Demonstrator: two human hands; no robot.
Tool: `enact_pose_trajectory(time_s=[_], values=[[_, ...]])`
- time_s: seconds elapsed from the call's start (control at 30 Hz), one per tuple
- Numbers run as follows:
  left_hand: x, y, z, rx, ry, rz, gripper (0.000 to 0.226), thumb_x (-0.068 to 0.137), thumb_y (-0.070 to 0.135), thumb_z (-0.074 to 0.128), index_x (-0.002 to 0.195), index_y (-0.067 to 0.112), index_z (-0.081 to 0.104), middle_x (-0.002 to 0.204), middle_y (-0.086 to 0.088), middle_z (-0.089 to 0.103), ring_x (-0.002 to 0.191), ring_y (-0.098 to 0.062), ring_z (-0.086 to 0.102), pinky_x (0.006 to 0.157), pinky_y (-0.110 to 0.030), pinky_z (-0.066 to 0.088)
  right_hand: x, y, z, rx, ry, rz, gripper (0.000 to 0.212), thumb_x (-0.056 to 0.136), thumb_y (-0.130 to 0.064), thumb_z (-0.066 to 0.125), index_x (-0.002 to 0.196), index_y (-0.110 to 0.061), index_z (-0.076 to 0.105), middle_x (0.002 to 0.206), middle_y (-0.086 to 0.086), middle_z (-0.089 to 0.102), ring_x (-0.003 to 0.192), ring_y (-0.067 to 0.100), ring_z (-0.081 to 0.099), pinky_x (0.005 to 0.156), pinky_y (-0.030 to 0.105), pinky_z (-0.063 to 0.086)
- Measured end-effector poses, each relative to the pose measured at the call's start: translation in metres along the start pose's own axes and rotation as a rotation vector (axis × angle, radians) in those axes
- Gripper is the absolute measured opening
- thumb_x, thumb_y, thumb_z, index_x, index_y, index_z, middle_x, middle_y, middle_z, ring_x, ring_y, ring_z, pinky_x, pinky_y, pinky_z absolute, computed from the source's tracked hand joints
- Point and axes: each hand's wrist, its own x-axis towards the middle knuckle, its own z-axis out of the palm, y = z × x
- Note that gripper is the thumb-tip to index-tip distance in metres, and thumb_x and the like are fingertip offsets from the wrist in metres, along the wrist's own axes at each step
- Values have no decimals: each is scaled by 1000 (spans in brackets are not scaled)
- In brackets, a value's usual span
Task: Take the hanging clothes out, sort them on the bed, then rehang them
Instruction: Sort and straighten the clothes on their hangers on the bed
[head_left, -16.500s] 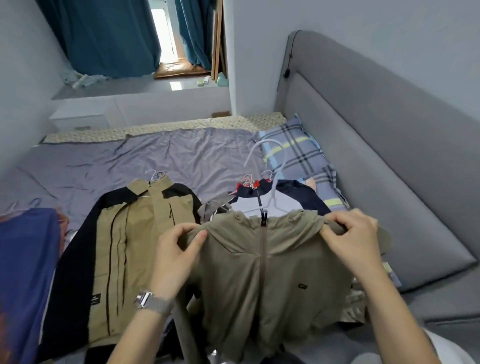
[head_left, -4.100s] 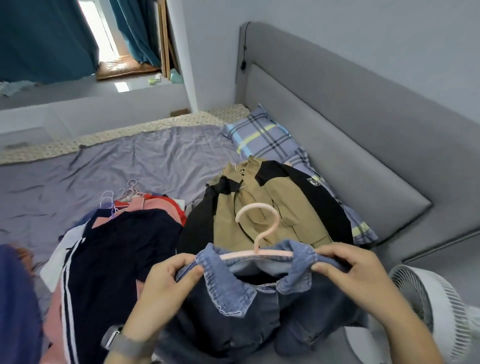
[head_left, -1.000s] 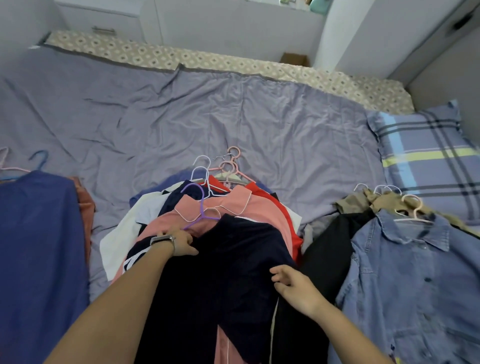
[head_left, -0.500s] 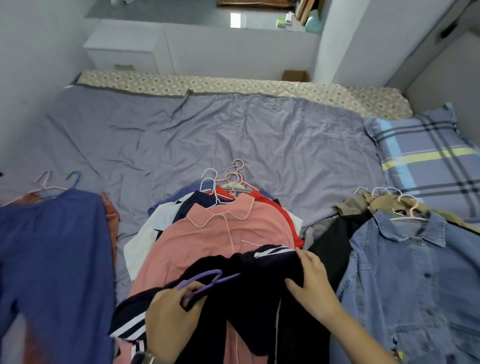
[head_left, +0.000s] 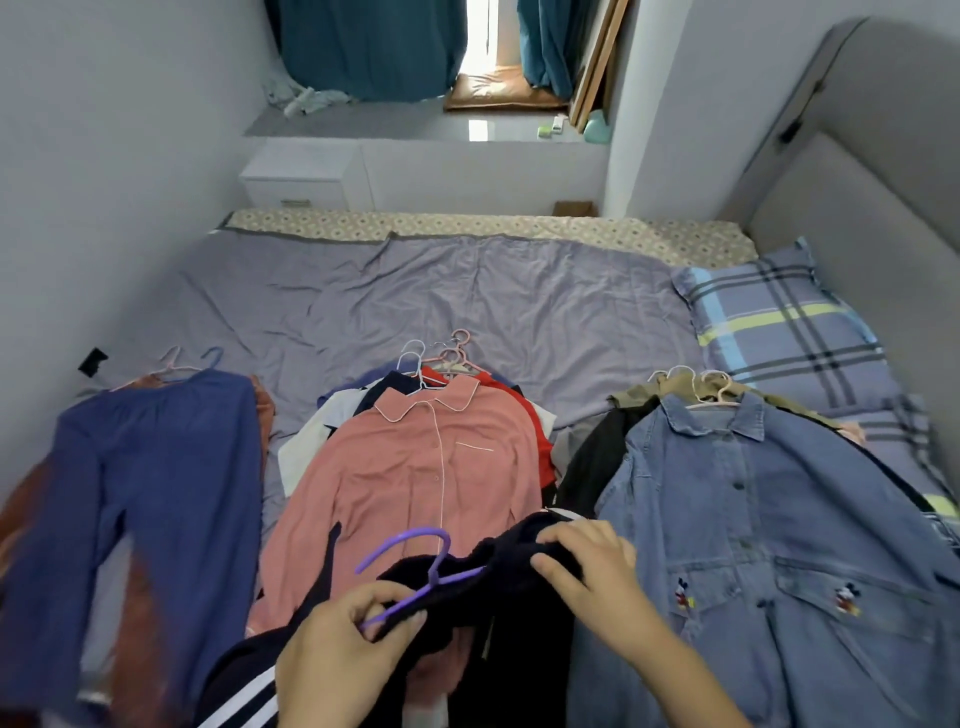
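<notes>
I hold a dark navy garment with white stripes (head_left: 498, 587) on a purple hanger (head_left: 410, 561) low in front of me. My left hand (head_left: 343, 649) grips the hanger's left arm together with the fabric. My right hand (head_left: 587, 566) pinches the garment's right shoulder. Under it a middle pile is topped by a pink shirt (head_left: 415, 467). A denim shirt (head_left: 769, 519) tops the right pile. Blue trousers (head_left: 140, 493) on hangers lie on the left.
The grey-purple bed sheet (head_left: 441, 291) stretches behind the piles. A plaid pillow (head_left: 779, 322) leans at the grey headboard (head_left: 857, 208) on the right. A white nightstand (head_left: 301, 176) and a raised ledge with teal curtains (head_left: 369, 47) are beyond the bed. The wall is close on the left.
I have lifted the dark garment on its purple hanger off the middle pile toward me, which uncovers the pink shirt. My view has tilted up, showing the window ledge.
</notes>
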Motion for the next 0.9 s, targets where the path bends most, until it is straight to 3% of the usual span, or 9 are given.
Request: enact_pose_trajectory(time_s=[0.1, 0.27, 0.33, 0.43, 0.53, 0.63, 0.77, 0.9], values=[[-57, 3, 7, -30, 13, -28, 27, 60, 42, 82, 74, 56, 62, 53, 9, 57, 62, -6, 54, 59, -21, 42, -55, 2, -18, -35, 47, -11, 57, 70, -73, 21, 100, -43, 59, 99, -30, 48, 107, -3, 33, 89, 24, 13], [-134, 7, 13, -120, -16, 21, 18, 58, 40, 83, 67, 47, 70, 48, 17, 54, 55, -9, 52, 67, -28, 47, -129, 3, -54, -29, 61, -5, 35, 67, -75, 22, 79, -52, 46, 93, -30, 52, 107, -3, 34, 86, 25, 11], [-158, 5, 12, -158, 36, 30, 11, 59, 46, 80, 65, 46, 71, 55, 18, 63, 64, -10, 61, 74, -35, 52, -148, -1, -65, -72, 64, -46, 40, 66, -76, 22, 81, -52, 50, 96, -32, 53, 107, -7, 33, 88, 26, 10], [-190, 4, 6, -207, 140, 55, 20, 53, 60, 72, 66, 45, 72, 65, 19, 69, 74, -7, 67, 78, -40, 54, -167, -13, -74, -131, 159, -160, 53, 71, -74, 22, 91, -45, 62, 96, -32, 56, 103, -8, 37, 92, 25, 8], [-214, 5, -8, -207, 257, 104, 21, 55, 61, 69, 67, 44, 71, 66, 20, 69, 73, -6, 67, 76, -40, 54, -179, -31, -78, -53, 221, -286, 47, 80, -64, 33, 87, -32, 67, 86, -19, 62, 91, 4, 50, 91, 25, 19], [-235, 7, -30, -143, 398, 179, 16, 62, 56, 71, 68, 41, 69, 60, 18, 66, 66, -8, 64, 67, -37, 53, -191, -49, -82, -9, 256, -403, 44, 85, -58, 40, 82, -23, 67, 78, -11, 62, 79, 13, 54, 80, 26, 34], [-255, 5, -57, -37, 581, 272, 28, 66, 55, 61, 71, 27, 63, 55, 8, 58, 56, -15, 56, 57, -35, 48, -208, -76, -87, -40, 340, -478, 41, 86, -55, 43, 78, -22, 66, 75, -11, 61, 73, 12, 54, 76, 29, 37], [-263, -16, -77, -42, 641, 292, 33, 70, 57, 59, 64, 24, 59, 56, 6, 59, 58, -16, 57, 57, -37, 47, -215, -92, -83, -5, 351, -497, 36, 84, -55, 47, 77, -26, 66, 75, -14, 63, 72, 9, 55, 74, 33, 41]])
